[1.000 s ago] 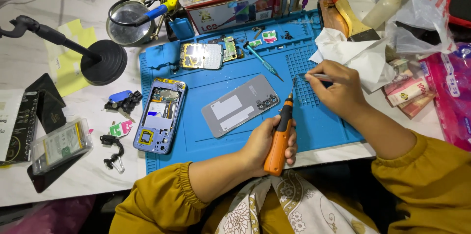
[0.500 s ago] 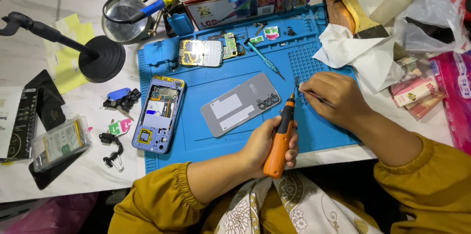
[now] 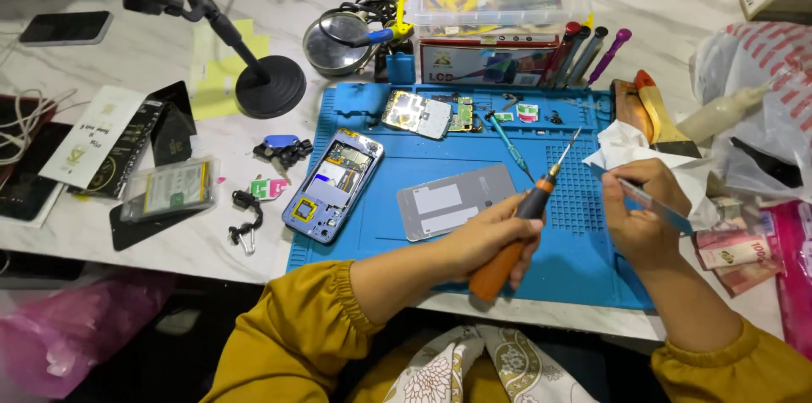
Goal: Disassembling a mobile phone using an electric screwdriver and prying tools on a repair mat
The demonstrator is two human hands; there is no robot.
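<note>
Clearly we keep the opened phone [image 3: 332, 185] and its grey back panel [image 3: 458, 200] flat on the blue mat [image 3: 584, 259] for easy reach, our left hand [image 3: 491, 238] closed round the orange-handled screwdriver [image 3: 522, 221], tip raised, while our right hand [image 3: 640, 221] pinches thin tweezers [image 3: 655, 202] beside the white tissue [image 3: 630, 149].

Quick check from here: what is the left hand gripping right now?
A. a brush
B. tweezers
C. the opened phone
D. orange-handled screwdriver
D: the left hand is wrapped around the orange-handled screwdriver, tip pointing up over the blue mat; the opened phone lies untouched to its left.
</note>
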